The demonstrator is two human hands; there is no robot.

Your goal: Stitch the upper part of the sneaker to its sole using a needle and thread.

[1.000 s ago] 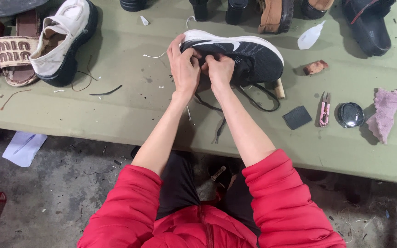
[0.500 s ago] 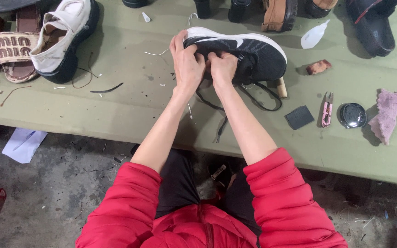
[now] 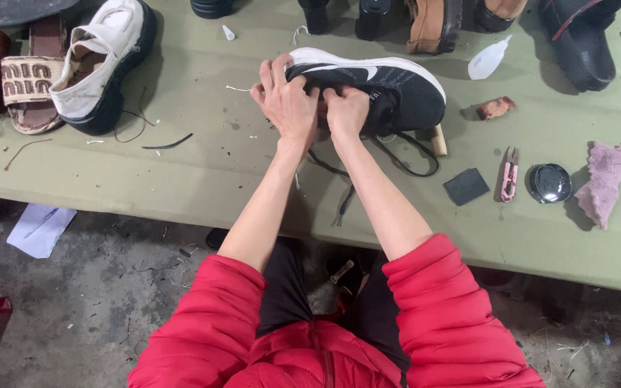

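A black sneaker [image 3: 397,90] with a white sole lies on its side on the green table [image 3: 203,179]. My left hand [image 3: 285,104] grips the sneaker's front part, fingers curled over it. Beside it, my right hand [image 3: 348,111] pinches the shoe's upper near the lace area. Black laces [image 3: 368,165] trail from the shoe toward the table's near edge. Both red sleeves are pushed up to the elbows.
A white sneaker [image 3: 102,65] and a patterned sandal [image 3: 30,82] sit at left. At right lie a black pad [image 3: 466,186], pink clippers [image 3: 509,172], a round tin [image 3: 550,182], a pink cloth [image 3: 609,179] and a white bottle [image 3: 490,59]. More shoes line the far edge.
Both hands have kept their grip on the black sneaker and shifted slightly on it. The shoe stays in about the same place.
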